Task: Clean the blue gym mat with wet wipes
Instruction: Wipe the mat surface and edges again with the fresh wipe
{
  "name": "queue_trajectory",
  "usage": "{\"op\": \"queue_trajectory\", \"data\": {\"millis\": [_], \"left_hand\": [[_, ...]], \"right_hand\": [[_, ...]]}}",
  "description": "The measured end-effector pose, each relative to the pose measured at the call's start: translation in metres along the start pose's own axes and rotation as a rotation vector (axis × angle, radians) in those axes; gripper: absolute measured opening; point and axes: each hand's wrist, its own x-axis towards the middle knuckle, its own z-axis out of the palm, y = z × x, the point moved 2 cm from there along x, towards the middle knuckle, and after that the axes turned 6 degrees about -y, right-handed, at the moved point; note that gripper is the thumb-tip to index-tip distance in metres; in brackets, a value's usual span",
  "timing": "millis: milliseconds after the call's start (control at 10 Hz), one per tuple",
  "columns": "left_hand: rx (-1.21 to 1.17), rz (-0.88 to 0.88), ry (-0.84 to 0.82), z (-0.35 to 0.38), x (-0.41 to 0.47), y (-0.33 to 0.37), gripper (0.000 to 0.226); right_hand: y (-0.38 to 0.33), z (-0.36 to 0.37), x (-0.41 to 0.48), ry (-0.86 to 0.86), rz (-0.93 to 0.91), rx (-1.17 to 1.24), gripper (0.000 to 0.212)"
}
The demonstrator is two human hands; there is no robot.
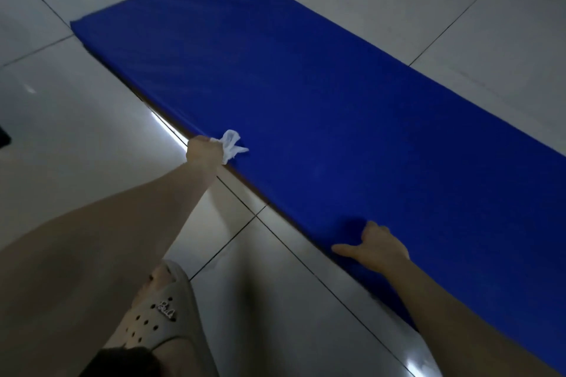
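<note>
The blue gym mat [306, 95] lies flat on the tiled floor, running from the upper left to the lower right. My left hand [203, 151] grips a crumpled white wet wipe [231, 145] at the mat's near long edge, the wipe lying on the blue surface. My right hand [375, 246] rests on the same near edge further right, thumb stretched out along the edge; its fingers are hidden behind the hand.
Glossy grey floor tiles [76, 131] with dark grout lines surround the mat. My foot in a beige perforated clog [156, 312] stands on the floor close to the mat's near edge. A dark object [4, 138] shows at the left border.
</note>
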Motion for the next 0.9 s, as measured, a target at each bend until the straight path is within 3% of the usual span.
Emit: {"op": "queue_trajectory", "data": {"millis": [200, 500, 700, 900], "left_hand": [[0.494, 0.14, 0.259, 0.007, -0.008, -0.016, 0.031], [0.442, 0.387, 0.237, 0.031, -0.022, -0.042, 0.028], [0.533, 0.408, 0.165, 0.037, -0.033, -0.038, 0.012], [0.661, 0.657, -0.143, 0.082, -0.109, -0.079, 0.015]], "right_hand": [[0.014, 0.01, 0.014, -0.013, -0.009, -0.01, 0.109], [0.015, 0.012, 0.025, -0.015, -0.01, -0.074, 0.123], [0.012, 0.008, 0.031, -0.027, -0.008, -0.116, 0.121], [0.012, 0.008, 0.033, -0.04, -0.008, -0.104, 0.124]]}}
